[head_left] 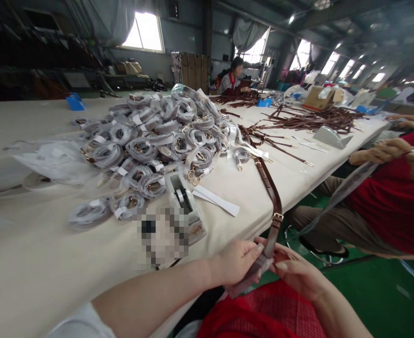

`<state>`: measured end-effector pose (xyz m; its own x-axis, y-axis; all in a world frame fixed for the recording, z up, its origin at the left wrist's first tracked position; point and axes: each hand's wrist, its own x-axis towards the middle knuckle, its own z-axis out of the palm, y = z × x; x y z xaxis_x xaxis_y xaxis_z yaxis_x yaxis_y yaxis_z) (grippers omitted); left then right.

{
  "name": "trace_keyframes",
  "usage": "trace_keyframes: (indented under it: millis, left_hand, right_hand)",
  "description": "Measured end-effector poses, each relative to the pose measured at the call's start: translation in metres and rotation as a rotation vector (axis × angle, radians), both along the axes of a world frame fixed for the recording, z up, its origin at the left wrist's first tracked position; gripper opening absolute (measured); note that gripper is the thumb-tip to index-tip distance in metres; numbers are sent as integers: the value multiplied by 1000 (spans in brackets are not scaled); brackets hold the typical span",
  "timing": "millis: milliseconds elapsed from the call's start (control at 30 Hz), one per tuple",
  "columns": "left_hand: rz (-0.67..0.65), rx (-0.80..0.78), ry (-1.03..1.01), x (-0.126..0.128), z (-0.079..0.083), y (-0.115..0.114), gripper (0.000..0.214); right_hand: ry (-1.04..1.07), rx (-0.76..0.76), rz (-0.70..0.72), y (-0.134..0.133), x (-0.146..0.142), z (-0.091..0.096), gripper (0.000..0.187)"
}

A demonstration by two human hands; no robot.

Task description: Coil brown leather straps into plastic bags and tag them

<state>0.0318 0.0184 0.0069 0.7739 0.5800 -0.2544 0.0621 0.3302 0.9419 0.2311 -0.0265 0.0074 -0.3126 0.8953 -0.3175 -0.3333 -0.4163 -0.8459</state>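
Observation:
A brown leather strap [270, 190] with gold buckles runs off the table edge down to my lap. My left hand [237, 264] is closed around its lower part, thumb on top. That lower end looks wrapped in a thin translucent sleeve [240, 285]. At the strap's right edge, my right hand [294, 272] has its fingers curled behind the strap and wrap, with the thumb in front. Left of the strap on the table stands a grey tape dispenser [183, 202], with white paper strips [216, 201] beside it.
A large heap of coiled straps in clear wrap [157, 129] covers the table's middle. Unwrapped brown straps [312, 118] lie farther right, near another tape dispenser [331, 137]. A co-worker in red [393, 206] sits close on my right, holding a translucent strip. Another person [232, 80] sits across the table.

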Motion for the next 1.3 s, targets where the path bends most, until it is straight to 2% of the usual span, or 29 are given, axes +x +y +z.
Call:
trace_keyframes:
  millis: [67, 200, 267, 367, 433, 500, 567, 633, 733, 800, 900, 1033, 1100, 1300]
  left_hand:
    - [-16, 81, 72, -1, -1, 2, 55]
    - [-125, 490, 221, -6, 5, 7, 52]
    - [-217, 539, 203, -8, 10, 8, 54]
    - [-258, 518, 162, -9, 13, 8, 59]
    - [-212, 501, 171, -8, 12, 7, 59]
    - [-159, 380, 166, -6, 7, 6, 59]
    - [-96, 218, 133, -4, 2, 6, 60]
    - [-26, 124, 90, -3, -2, 7, 62]
    - [5, 108, 62, -1, -6, 7, 64]
    - [-22, 88, 62, -1, -7, 7, 66]
    - [-46, 82, 93, 0, -9, 7, 64]
    - [-65, 160, 151, -2, -11, 9, 59]
    - [-48, 176, 135, -3, -11, 8, 57]
    - [42, 45, 84, -2, -13, 7, 62]
  right_hand:
    - [122, -67, -116, 6, 5, -7, 49]
    - [121, -90, -400, 18, 13, -10, 24]
    - [96, -54, -466, 23, 19, -8, 19]
    - [56, 30, -553, 29, 27, -5, 26]
    - [15, 85, -589, 30, 29, -4, 29]
    - [-38, 120, -587, 29, 27, -5, 29]
    - [-100, 127, -539, 23, 20, -8, 29]
    - [-162, 109, -442, 17, 10, -9, 29]
    - [-188, 61, -231, 12, -3, -9, 32]
    - [-110, 14, -183, 16, -7, -10, 37]
    - [3, -50, -269, 29, -7, -16, 45]
    - [15, -38, -370, 40, -1, -24, 21]
    - [8, -10, -410, 40, 2, -25, 18]
    - [-47, 66, -504, 37, 9, -20, 27]
